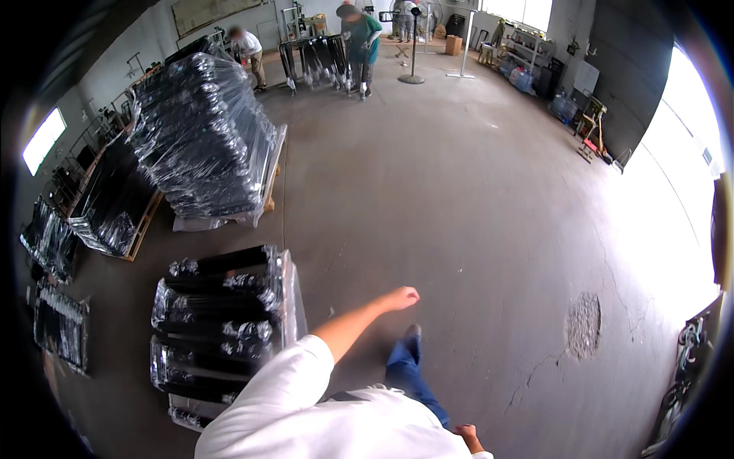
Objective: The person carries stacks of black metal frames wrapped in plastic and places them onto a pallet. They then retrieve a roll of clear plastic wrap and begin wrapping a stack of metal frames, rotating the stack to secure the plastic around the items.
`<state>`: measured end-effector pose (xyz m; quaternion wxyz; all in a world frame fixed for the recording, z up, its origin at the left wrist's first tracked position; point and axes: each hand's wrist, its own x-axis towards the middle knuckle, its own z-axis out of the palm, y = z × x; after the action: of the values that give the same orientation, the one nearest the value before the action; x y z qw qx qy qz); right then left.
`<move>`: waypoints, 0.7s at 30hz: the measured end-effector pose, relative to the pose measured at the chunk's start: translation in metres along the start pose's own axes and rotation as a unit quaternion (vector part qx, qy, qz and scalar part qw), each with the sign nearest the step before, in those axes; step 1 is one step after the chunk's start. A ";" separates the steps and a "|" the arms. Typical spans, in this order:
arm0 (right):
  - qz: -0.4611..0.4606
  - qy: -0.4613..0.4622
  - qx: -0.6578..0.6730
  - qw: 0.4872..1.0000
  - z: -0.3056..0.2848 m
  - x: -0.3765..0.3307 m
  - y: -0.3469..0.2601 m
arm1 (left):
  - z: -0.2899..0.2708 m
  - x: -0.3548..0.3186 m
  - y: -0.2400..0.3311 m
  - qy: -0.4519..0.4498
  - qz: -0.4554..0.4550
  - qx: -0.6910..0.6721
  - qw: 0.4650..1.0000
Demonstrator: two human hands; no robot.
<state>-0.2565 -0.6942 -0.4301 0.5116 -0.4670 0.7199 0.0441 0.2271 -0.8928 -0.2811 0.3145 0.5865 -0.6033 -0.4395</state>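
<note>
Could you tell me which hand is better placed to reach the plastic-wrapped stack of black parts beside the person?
Probably left: the left hand swings empty beside the wrapped stack; the right hand hangs opposite.

Grey concrete floor (459,191), cracked with a crumbled patch (583,325) at right, bearing a near stack of plastic-wrapped black parts (222,329), a taller shrink-wrapped stack on a wooden pallet (202,134), and a pedestal fan (413,42).

Daylight floods in from the doorway (688,168) at right — blown out, glaring across the concrete floor (459,199). Left side dimmer. Strong fisheye bend, black vignette at corners — far background soft.
</note>
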 end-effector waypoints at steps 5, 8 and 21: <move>-0.182 -0.092 -0.617 0.760 -0.108 0.167 -0.110 | -0.076 0.041 -0.107 0.090 -0.175 0.095 0.976; -0.288 0.173 -0.591 0.733 -0.153 0.284 -0.196 | -0.105 -0.005 -0.200 0.098 -0.383 -0.075 0.916; -0.116 -0.089 -0.111 0.983 -0.230 0.417 -0.647 | -0.124 0.072 -0.225 0.072 -0.640 -0.177 0.744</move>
<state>0.0307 -1.4420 -0.3775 0.5201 -0.5952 0.6034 0.1054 0.4270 -0.9671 -0.4416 0.1000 0.7988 0.0271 -0.5927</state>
